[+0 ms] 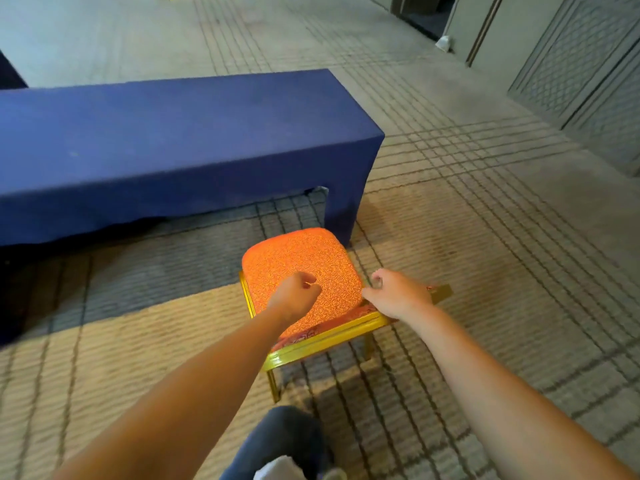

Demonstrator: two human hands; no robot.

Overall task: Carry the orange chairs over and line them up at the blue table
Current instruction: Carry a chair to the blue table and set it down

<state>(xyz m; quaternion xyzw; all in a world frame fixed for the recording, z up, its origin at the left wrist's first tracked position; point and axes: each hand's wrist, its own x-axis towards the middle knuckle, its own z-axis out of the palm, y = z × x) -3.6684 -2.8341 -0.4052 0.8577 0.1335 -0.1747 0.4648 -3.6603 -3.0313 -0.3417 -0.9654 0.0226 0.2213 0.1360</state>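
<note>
Chair just beneath left hand

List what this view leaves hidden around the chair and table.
Head view only:
Chair front legs: hidden under the seat.
Table left end: cut off by the frame's left edge.
Right hand over the chair back: the hand itself covers any grip.
Left hand: fingers curled under, so any hold is unclear.

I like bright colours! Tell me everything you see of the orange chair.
The orange chair has a puffy seat in swirly patterned cloth and a shiny gold frame. It stands upright on the striped carpet, by a corner leg of the blue table. The left hand and right hand hover over it; touching is unclear.
</note>
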